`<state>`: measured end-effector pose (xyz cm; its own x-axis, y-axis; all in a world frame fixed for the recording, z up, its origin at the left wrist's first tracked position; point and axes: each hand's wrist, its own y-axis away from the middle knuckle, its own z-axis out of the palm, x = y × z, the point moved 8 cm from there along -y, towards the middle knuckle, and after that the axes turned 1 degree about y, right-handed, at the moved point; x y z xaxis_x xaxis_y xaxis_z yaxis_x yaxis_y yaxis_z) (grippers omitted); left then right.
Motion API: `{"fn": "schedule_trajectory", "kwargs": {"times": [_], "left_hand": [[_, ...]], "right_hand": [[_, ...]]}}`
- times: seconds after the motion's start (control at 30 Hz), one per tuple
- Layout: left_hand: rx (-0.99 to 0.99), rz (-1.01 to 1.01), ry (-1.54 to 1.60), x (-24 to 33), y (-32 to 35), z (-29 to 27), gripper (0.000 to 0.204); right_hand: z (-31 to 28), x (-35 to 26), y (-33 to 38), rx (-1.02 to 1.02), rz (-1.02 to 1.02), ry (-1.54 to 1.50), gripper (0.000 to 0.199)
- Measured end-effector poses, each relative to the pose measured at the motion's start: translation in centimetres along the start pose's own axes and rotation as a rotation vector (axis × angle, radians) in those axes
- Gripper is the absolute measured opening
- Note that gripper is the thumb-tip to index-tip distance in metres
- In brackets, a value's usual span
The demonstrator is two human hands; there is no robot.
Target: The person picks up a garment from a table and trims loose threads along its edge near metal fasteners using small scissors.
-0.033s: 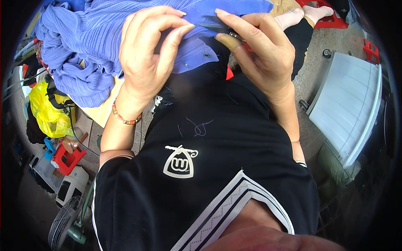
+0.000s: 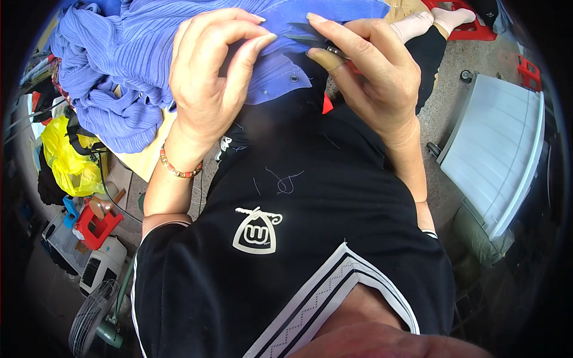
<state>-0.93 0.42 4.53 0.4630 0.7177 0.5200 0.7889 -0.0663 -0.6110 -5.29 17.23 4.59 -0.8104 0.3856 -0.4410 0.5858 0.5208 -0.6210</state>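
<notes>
A blue ribbed knit garment point(image 2: 143, 45) spreads over my lap and the pale board at the far left. Over its smooth edge, my left hand point(image 2: 209, 77) is closed in a pinch, thumb and index fingertips together; whatever is between them is too fine to make out. My right hand point(image 2: 382, 74) grips small dark thread snips point(image 2: 305, 37), their blades pointing left toward the left fingertips, above the cloth. A yellowish cover wraps the right thumb. Near the garment's corner shows a round metal snap point(image 2: 294, 79). Loose thread ends point(image 2: 286, 184) lie on my black top.
On the left are a yellow plastic bag point(image 2: 62, 161), a red plastic item point(image 2: 98, 227) and a fan point(image 2: 89, 319). To the right stands a pale wheeled plastic box point(image 2: 495, 143). A socked foot point(image 2: 450, 19) rests on a red stool point(image 2: 474, 33) at the far right.
</notes>
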Motion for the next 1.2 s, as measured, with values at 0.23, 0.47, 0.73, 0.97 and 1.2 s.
{"fn": "schedule_trajectory", "kwargs": {"times": [0.23,0.47,0.73,0.97,1.2], "left_hand": [[0.032,-0.080,0.099,-0.2,0.1,-0.2,0.009],[0.062,-0.146,0.179,-1.4,1.0,-0.1,0.007],[0.044,-0.108,0.132,-1.2,0.8,0.2,0.008],[0.030,-0.084,0.099,-1.1,0.7,0.3,0.008],[0.029,-0.090,0.090,-1.0,0.7,0.2,0.008]], "right_hand": [[0.2,-0.2,-0.2,-0.009,0.007,0.029,0.039],[0.2,-0.4,0.1,0.011,-0.022,0.028,0.048],[0.4,-0.3,0.3,0.052,-0.017,-0.004,0.048],[0.3,-0.6,0.1,0.093,-0.027,0.051,0.043],[0.4,-0.6,0.1,0.087,-0.022,0.041,0.046]]}}
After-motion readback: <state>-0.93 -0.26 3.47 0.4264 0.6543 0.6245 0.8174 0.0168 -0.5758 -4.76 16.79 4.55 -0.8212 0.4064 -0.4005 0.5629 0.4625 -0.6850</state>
